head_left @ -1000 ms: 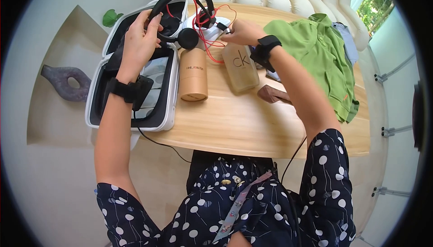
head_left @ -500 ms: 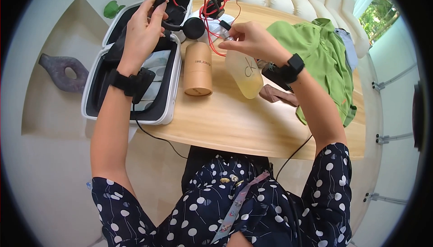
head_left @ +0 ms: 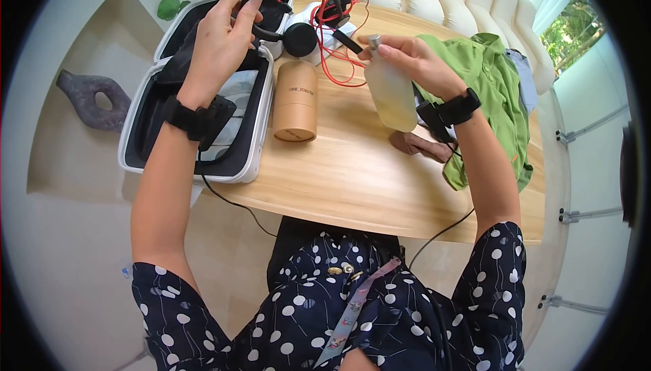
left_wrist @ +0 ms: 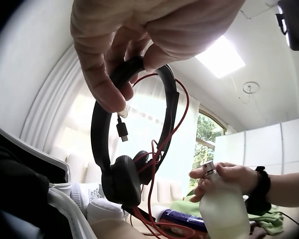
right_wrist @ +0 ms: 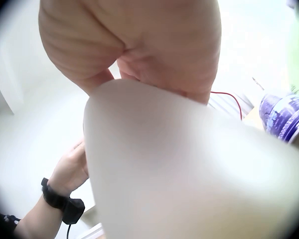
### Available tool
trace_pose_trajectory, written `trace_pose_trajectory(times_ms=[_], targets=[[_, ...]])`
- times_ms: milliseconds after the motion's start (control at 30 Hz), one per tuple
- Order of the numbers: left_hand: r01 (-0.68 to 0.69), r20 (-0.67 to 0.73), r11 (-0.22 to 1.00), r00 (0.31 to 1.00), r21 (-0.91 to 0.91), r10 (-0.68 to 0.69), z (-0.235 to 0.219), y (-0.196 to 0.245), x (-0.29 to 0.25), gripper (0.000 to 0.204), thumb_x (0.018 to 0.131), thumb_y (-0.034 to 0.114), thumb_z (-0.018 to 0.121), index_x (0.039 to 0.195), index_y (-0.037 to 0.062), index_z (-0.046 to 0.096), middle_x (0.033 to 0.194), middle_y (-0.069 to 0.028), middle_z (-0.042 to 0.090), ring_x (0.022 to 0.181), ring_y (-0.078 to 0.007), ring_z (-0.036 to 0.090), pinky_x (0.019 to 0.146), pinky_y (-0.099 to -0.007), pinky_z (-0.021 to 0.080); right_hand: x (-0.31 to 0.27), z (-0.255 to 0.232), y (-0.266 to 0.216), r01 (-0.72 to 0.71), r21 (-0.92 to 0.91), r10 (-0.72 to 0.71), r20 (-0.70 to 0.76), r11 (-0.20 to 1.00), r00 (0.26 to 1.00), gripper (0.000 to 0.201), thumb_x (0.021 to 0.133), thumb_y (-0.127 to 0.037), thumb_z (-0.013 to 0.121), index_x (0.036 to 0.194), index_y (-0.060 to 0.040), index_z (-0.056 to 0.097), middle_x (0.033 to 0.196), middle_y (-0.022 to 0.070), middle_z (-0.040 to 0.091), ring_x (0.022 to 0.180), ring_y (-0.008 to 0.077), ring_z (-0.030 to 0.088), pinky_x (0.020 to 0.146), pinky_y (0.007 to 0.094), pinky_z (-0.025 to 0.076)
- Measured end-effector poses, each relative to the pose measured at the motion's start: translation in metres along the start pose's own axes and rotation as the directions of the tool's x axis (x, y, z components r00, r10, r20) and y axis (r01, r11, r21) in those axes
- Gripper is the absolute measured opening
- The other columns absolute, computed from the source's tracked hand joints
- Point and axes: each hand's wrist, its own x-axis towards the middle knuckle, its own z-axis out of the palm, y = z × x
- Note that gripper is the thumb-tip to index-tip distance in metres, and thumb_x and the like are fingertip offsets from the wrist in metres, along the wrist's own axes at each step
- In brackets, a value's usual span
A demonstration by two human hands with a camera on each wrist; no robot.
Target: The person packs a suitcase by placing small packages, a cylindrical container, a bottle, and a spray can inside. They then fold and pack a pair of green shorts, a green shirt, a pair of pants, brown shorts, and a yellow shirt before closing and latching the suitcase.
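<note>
My left hand grips the headband of black over-ear headphones, holding them up near the open suitcase. A red cord loops down from them, and a small black plug dangles inside the band in the left wrist view. With fingers and thumb at its silver neck, my right hand pinches a frosted perfume bottle of pale yellow liquid. The bottle fills much of the right wrist view, its blurred side close to the camera. Between the hands stands a brown cardboard tube.
The white suitcase lies open at the left with dark lining and packed items. A green shirt covers the table's right side. A brown folded item lies below the bottle, and a purple can shows in the right wrist view.
The right hand has taken the bottle by its neck and shifted it to the right, tilting it on the way. The left hand keeps its hold on the headphones.
</note>
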Motion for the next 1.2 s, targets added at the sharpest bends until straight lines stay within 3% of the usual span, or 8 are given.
trace_pose_trajectory(times_ms=[200, 500, 633, 733, 900, 967, 1100, 1200], targets=[[0.005, 0.013, 1.000, 1.000, 0.011, -0.005, 0.003, 0.003, 0.000, 0.031, 0.098, 0.027, 0.048, 0.120, 0.0083, 0.058, 0.085, -0.0008, 0.058, 0.063, -0.0058, 0.051, 0.057, -0.0196, 0.044, -0.006, -0.008, 0.016, 0.074, 0.204, -0.053, -0.107, 0.976, 0.993, 0.047, 0.099, -0.030, 0.047, 0.137, -0.0041, 0.042, 0.117, 0.0104, 0.061, 0.100, 0.0144, 0.060, 0.088, 0.0296, 0.048], [-0.041, 0.032, 0.998, 0.999, 0.044, 0.040, 0.006, -0.003, 0.003, 0.031, 0.097, 0.026, 0.048, 0.120, 0.0089, 0.059, 0.085, -0.0006, 0.058, 0.064, -0.0054, 0.051, 0.057, -0.0196, 0.044, -0.008, 0.021, 0.013, 0.229, -0.063, -0.237, -0.210, 0.971, 0.948, 0.040, 0.101, -0.020, 0.042, 0.138, -0.0081, 0.039, 0.103, 0.0085, 0.061, 0.095, 0.0151, 0.059, 0.086, 0.0310, 0.047], [-0.046, 0.027, 0.998, 0.999, 0.043, 0.045, 0.006, -0.003, 0.002, 0.031, 0.097, 0.026, 0.048, 0.120, 0.0084, 0.059, 0.085, -0.0005, 0.058, 0.063, -0.0054, 0.051, 0.057, -0.0196, 0.044, -0.006, 0.044, 0.007, 0.311, -0.275, -0.348, -0.099, 0.910, 0.932, 0.034, 0.095, -0.011, 0.052, 0.129, -0.0074, 0.048, 0.112, 0.0086, 0.062, 0.094, 0.0202, 0.062, 0.086, 0.0336, 0.048], [-0.044, 0.021, 0.998, 0.999, 0.043, 0.044, 0.003, 0.000, -0.001, 0.031, 0.097, 0.026, 0.048, 0.120, 0.0080, 0.059, 0.084, -0.0004, 0.058, 0.063, -0.0053, 0.051, 0.057, -0.0197, 0.044, -0.004, 0.054, 0.002, 0.485, -0.526, -0.533, 0.070, 0.698, 0.843, 0.042, 0.080, -0.004, 0.069, 0.120, -0.0050, 0.056, 0.109, 0.0093, 0.062, 0.096, 0.0231, 0.062, 0.086, 0.0333, 0.049], [-0.041, 0.016, 0.998, 0.999, 0.041, 0.041, 0.000, -0.001, -0.004, 0.030, 0.097, 0.025, 0.049, 0.119, 0.0078, 0.059, 0.083, -0.0004, 0.059, 0.063, -0.0053, 0.051, 0.056, -0.0199, 0.045, -0.017, 0.064, -0.007, 0.463, -0.573, -0.454, 0.171, 0.676, 0.874, 0.046, 0.076, -0.004, 0.070, 0.120, -0.0095, 0.056, 0.104, 0.0074, 0.061, 0.090, 0.0257, 0.062, 0.081, 0.0346, 0.051], [-0.049, 0.009, 0.998, 0.999, 0.044, 0.049, -0.001, 0.001, -0.006, 0.030, 0.097, 0.025, 0.048, 0.119, 0.0080, 0.059, 0.083, -0.0004, 0.059, 0.063, -0.0053, 0.051, 0.056, -0.0200, 0.045, -0.024, 0.068, -0.009, 0.374, -0.686, -0.289, 0.242, 0.624, 0.926, 0.047, 0.076, -0.005, 0.070, 0.121, -0.0129, 0.056, 0.100, 0.0069, 0.059, 0.086, 0.0260, 0.062, 0.076, 0.0359, 0.052], [-0.052, 0.009, 0.998, 0.999, 0.031, 0.051, -0.003, -0.002, -0.008, 0.030, 0.097, 0.025, 0.049, 0.119, 0.0080, 0.059, 0.083, -0.0006, 0.059, 0.062, -0.0052, 0.051, 0.056, -0.0202, 0.045, -0.034, 0.070, 0.001, 0.427, -0.760, -0.343, 0.282, 0.490, 0.896, 0.047, 0.077, -0.010, 0.071, 0.121, -0.0143, 0.055, 0.099, 0.0072, 0.059, 0.084, 0.0268, 0.062, 0.074, 0.0360, 0.053], [-0.035, 0.012, 0.999, 0.999, 0.027, 0.035, -0.002, 0.006, -0.008, 0.030, 0.097, 0.026, 0.049, 0.118, 0.0073, 0.059, 0.084, -0.0014, 0.060, 0.063, -0.0059, 0.052, 0.057, -0.0203, 0.046, -0.041, 0.080, -0.011, 0.438, -0.730, -0.385, 0.255, 0.525, 0.887, 0.046, 0.078, -0.013, 0.073, 0.121, -0.0137, 0.055, 0.103, 0.0080, 0.060, 0.088, 0.0262, 0.063, 0.076, 0.0347, 0.053]])
